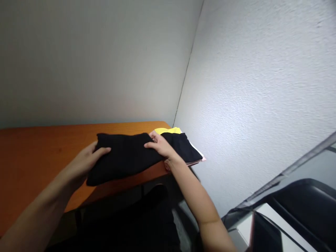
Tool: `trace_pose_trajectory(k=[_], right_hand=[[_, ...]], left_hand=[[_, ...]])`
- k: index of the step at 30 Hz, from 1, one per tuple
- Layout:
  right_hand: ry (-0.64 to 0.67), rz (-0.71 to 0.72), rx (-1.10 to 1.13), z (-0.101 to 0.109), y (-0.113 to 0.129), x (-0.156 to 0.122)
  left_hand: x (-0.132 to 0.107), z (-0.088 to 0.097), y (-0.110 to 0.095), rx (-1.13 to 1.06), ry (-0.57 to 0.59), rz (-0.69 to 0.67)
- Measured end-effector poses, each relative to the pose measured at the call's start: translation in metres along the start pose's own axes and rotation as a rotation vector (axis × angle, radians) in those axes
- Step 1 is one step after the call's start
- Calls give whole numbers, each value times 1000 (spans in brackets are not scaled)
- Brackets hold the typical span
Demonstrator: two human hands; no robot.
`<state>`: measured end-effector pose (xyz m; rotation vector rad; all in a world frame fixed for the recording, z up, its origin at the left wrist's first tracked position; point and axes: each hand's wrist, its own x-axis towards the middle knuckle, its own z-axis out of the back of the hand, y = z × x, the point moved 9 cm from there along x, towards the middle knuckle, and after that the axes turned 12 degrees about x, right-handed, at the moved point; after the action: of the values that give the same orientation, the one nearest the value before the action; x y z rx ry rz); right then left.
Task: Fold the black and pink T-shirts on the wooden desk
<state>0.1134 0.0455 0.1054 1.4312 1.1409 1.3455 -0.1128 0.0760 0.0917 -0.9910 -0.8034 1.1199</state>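
A folded black garment lies on the orange wooden table, near its front right corner. My left hand rests on the garment's left end, thumb on top and fingers curled at its edge. My right hand presses flat on the garment's right part, where it overlaps a small stack of folded clothes. That stack shows a yellow piece at the back, another black piece on top, and a thin pink edge at the bottom.
The table stands in a room corner, with a grey wall behind and a textured white wall at the right. A black chair and a dark-framed container sit low at the right. Dark space lies under the table's front edge.
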Motion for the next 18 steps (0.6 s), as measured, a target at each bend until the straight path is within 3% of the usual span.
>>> trace_pose_trajectory(k=[5, 7, 8, 10, 13, 15, 18], right_hand=[[-146, 215, -100, 99, 115, -4], [-193, 263, -126, 140, 137, -10], [-224, 261, -150, 161, 140, -13], [-298, 183, -239, 203, 124, -20], [-408, -94, -477, 256, 63, -41], [-458, -234, -618, 279, 22, -61], [-473, -275, -694, 290, -17, -87]], left_hand=[[29, -59, -141, -251, -63, -480], [38, -92, -174, -261, -40, -600], [44, -111, -180, -232, -25, -605], [55, -151, -171, -125, 22, -531], [59, -197, -126, 15, 111, -408], [50, -207, -89, 41, 143, -404], [29, -198, -30, 132, 208, -415]])
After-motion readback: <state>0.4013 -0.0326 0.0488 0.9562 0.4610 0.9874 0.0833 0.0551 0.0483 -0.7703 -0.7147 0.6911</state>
